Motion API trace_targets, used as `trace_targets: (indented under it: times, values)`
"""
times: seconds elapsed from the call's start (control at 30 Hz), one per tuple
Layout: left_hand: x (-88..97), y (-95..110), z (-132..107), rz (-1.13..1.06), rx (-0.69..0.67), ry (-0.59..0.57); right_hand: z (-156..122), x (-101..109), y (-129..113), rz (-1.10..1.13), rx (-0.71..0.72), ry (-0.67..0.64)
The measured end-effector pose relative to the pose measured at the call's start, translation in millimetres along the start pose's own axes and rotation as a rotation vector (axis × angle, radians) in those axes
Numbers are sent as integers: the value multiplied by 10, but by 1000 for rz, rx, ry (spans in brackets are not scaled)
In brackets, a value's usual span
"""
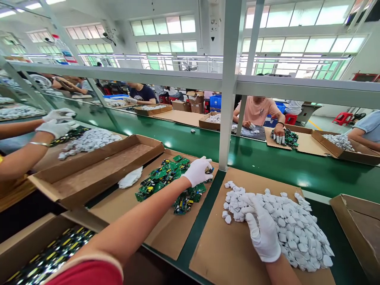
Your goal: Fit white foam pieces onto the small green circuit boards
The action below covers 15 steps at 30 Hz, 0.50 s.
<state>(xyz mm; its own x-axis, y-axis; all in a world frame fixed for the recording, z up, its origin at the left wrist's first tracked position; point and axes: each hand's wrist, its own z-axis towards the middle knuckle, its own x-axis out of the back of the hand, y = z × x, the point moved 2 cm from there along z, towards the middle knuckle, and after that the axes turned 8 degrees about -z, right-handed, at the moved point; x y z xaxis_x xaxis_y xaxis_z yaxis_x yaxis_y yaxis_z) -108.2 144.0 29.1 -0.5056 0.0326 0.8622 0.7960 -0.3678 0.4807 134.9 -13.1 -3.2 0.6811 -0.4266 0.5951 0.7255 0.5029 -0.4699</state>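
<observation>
No writing can be read. The gloved left hand (198, 171) grasps a green circuit board (209, 170) above the board pile (166, 182) on cardboard. The gloved right hand (263, 231) lies unclenched on the white plastic housings (297, 229) heaped on the counter (267, 162).

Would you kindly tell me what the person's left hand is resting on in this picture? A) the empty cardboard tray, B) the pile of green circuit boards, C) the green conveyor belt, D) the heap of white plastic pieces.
B: the gloved left hand lies on the pile of green circuit boards, while the right hand rests on the heap of white plastic pieces.
</observation>
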Motion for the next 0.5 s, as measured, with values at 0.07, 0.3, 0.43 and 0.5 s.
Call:
trace_targets:
  times: [0.07,0.3,0.43,0.5]
  values:
    - [-49,224,-205,-83,-70,17,12,8,-12,-32,-3,43]
    - [-307,945,-871,-388,-281,70,47,-47,-70,115,-82,-11]
    - [-299,1206,-915,-317,-504,19,63,-73,-66,325,-291,-135]
    - [-293,1258,-902,-315,-582,-8,68,-73,-55,481,-423,-166]
